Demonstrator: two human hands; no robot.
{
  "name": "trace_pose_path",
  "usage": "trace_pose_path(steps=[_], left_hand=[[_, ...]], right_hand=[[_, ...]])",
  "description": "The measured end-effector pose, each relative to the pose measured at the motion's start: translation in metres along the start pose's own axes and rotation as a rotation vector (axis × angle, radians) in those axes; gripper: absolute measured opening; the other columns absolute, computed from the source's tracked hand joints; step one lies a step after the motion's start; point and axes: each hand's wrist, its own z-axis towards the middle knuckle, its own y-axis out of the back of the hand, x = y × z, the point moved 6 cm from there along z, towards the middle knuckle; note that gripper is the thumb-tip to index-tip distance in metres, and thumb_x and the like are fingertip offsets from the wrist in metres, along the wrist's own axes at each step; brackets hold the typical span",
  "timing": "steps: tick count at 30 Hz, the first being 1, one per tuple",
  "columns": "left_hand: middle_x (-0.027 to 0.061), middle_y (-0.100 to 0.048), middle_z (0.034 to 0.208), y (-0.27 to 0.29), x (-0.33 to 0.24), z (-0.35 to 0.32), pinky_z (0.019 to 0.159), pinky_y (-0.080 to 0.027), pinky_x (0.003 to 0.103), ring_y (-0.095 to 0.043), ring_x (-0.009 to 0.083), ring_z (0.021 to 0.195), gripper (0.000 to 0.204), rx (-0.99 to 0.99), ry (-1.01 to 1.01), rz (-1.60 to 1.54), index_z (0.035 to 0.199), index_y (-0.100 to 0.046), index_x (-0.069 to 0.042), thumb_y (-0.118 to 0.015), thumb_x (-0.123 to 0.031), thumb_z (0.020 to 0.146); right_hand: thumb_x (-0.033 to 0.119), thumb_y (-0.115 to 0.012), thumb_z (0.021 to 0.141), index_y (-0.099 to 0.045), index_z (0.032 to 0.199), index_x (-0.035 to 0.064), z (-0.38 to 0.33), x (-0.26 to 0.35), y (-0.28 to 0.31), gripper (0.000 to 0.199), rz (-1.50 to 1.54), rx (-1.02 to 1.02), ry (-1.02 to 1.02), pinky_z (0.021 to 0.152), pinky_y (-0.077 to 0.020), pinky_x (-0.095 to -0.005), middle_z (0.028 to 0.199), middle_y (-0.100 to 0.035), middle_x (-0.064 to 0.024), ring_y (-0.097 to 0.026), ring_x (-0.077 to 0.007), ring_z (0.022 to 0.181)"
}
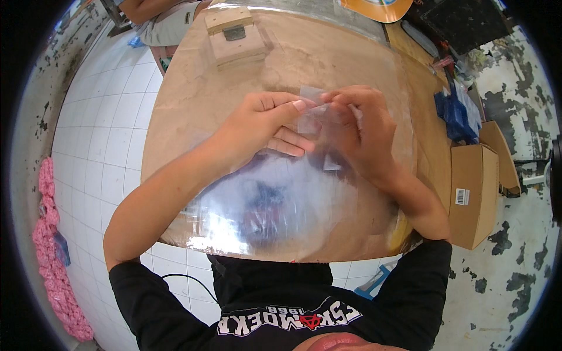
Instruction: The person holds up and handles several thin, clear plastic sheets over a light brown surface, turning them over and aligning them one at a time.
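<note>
Over the middle of the table, both hands hold a thin, clear plastic film (308, 124); whether it is a small bag or a loose sheet I cannot tell. My left hand (275, 120) pinches its upper edge between thumb and index finger, the other fingers reaching out below. Close by on the right, my right hand (369, 126) has its fingertips closed on the film's other side. That hand's fingers partly cover the film. Beneath the hands is a brown, glossy table top (193, 111) with bright reflections near its front edge.
A wooden block with a dark metal plate (236, 34) lies at the table's far left. An orange round object (377, 9) is at the far edge. Cardboard box (474, 196) and blue packages (456, 114) stand right. Another person's arm (146, 9) shows at far left. Pink bundle (50, 245) hangs left.
</note>
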Motion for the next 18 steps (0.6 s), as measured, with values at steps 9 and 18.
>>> trace_pose_path(steps=[9, 18], left_hand=[[0.0139, -0.067, 0.097, 0.007, 0.002, 0.0, 0.069, -0.06, 0.029, -0.071, 0.0218, 0.079, 0.026, -0.105, 0.015, -0.033, 0.114, -0.057, 0.003, -0.052, -0.017, 0.097], [0.0148, -0.065, 0.101, 0.004, 0.003, 0.002, 0.072, -0.058, 0.03, -0.069, 0.0208, 0.082, 0.036, -0.073, -0.016, -0.007, 0.118, -0.055, 0.004, -0.057, -0.024, 0.095]], right_hand=[[0.009, -0.068, 0.083, -0.06, 0.104, -0.0004, 0.017, -0.003, -0.001, 0.024, 0.003, 0.161, 0.012, 0.072, -0.0519, -0.0355, 0.091, -0.066, -0.0159, -0.066, -0.0298, 0.081], [0.011, -0.07, 0.083, -0.067, 0.102, 0.0009, 0.0, -0.011, -0.012, 0.022, 0.086, 0.156, -0.189, 0.069, -0.053, -0.0337, 0.101, -0.067, -0.019, -0.067, -0.0305, 0.085]])
